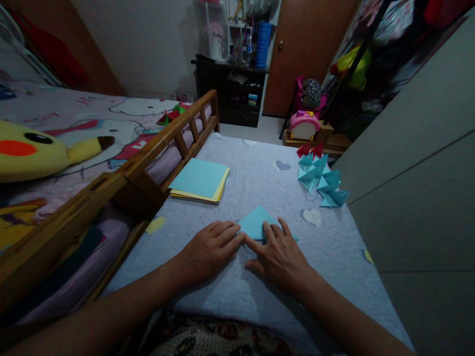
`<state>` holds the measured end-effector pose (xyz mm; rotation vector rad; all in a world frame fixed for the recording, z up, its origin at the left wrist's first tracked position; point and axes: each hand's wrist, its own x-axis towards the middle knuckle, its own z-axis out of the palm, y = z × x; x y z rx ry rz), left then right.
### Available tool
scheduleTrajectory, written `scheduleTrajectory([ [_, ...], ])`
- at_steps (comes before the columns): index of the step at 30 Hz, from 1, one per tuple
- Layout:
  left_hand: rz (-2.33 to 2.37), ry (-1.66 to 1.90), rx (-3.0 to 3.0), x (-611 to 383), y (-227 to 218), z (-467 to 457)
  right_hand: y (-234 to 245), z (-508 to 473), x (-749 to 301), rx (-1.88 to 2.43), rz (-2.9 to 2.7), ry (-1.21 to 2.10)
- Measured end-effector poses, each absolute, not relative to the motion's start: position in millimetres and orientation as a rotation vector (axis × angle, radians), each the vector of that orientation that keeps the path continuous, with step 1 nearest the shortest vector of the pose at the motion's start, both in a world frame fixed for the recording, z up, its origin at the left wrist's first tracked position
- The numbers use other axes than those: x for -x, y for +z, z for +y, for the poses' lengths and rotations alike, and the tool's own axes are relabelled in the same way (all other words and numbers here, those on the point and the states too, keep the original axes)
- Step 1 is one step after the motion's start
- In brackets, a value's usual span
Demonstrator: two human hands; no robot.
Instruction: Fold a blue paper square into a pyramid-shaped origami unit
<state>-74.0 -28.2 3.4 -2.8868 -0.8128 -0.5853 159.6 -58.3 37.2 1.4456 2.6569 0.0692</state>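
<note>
Two open palms: left hand (210, 251) and right hand (281, 257) press a light-blue folded paper triangle (256, 222) onto the grey bedsheet (260, 185), seemingly mid-crease. Finished blue paper units (321, 180) piled right; flat coloured-paper stack (200, 179) unused.

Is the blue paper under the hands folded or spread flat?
Looks folded: the blue paper shows a pointed triangular outline, pressed by left hand and right hand.

My left hand (210, 249) and right hand (280, 257) hide the blue paper (256, 222)'s near edge. The yellow plush (33, 151) runs off the left edge, and I can't make out the shelf clutter (245, 34) — too blurred.
</note>
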Motion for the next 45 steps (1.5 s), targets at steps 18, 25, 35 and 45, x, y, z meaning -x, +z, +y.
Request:
scheduleTrajectory([
  [18, -0.813, -0.610, 2.929, 88.9, -3.7, -29.1, 11.9, -71.7, -173.5, -1.584, 2.791, 0.063],
  [25, -0.836, -0.623, 2.932, 91.9, -3.4, -29.5, 8.3, -75.3, -190.6, -1.641, 2.782, 0.041],
  [35, -0.837, -0.692, 2.904, 92.1, -1.6, -29.9, 2.2, -88.0, -233.5, -1.729, 2.732, 0.198],
  [45, -0.860, -0.720, 2.925, 93.8, -4.5, -30.1, -0.3, -100.5, -265.6, -1.771, 2.661, 0.268],
])
